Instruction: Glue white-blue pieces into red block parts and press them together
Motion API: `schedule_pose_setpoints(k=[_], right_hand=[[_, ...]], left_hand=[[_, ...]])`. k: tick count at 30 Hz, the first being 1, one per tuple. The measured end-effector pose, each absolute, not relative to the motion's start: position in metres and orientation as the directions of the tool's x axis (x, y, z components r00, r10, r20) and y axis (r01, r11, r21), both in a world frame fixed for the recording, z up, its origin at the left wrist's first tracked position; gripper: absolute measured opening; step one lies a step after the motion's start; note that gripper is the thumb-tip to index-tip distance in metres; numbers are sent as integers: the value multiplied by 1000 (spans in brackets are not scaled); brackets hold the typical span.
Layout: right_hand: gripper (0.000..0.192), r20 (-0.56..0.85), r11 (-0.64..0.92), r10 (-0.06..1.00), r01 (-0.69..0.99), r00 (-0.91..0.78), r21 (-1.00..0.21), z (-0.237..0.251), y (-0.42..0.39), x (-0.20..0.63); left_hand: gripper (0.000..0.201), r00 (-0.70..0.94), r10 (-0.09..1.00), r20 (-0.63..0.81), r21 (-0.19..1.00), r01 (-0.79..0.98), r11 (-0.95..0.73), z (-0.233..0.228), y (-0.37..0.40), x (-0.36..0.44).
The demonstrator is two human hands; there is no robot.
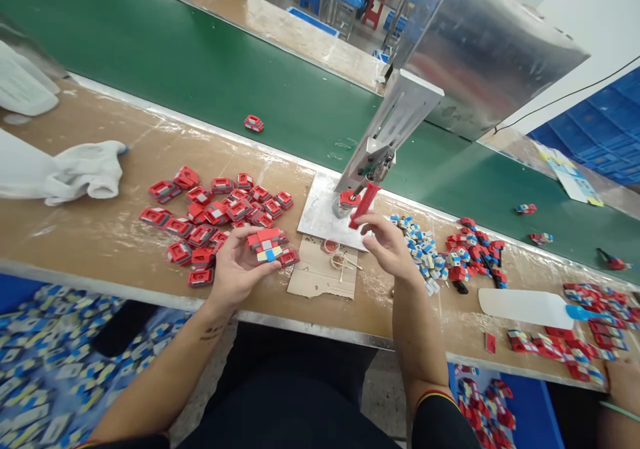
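Observation:
My left hand point(237, 265) is closed around a red and grey plastic toy part point(265, 239), with a small white, blue and yellow piece point(269, 255) at its near side. Fingers curved and apart, my right hand point(387, 245) is at the lower end of the red lever handle point(365, 205); whether the fingertips touch it is hard to tell. That handle belongs to a metal hand press point(383, 152) on a pale base plate point(320, 212). Under the press sits another red part point(349, 199). Many similar red parts point(217, 212) lie beside my left hand.
Cardboard point(320, 282) carries a small red-rimmed dish point(330, 245) and thin sticks. Small blue-white pieces point(423, 249), assembled red toys point(470, 249) and a white bottle point(523, 307) lie rightward. Beyond runs a green conveyor belt point(200, 69). Another person's hand point(623, 375) is at far right.

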State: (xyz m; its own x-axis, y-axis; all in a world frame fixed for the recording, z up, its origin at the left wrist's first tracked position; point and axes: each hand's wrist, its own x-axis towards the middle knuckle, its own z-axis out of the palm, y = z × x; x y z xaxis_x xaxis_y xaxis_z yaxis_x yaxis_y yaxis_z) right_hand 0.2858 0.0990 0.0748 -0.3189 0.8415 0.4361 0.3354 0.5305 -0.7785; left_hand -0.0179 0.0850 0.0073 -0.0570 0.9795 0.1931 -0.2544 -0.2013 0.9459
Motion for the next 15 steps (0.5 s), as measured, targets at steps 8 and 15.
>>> schedule_pose_setpoints(k=[8,15], right_hand=[[78,659,678,733,110,-169,-726,202,157,282],[15,797,703,601,429,68,-567,138,160,294]], left_hand=[[58,13,996,94,927,-367,-82,14,92,-15],[56,174,977,-126,794,-573,205,17,81,-21]])
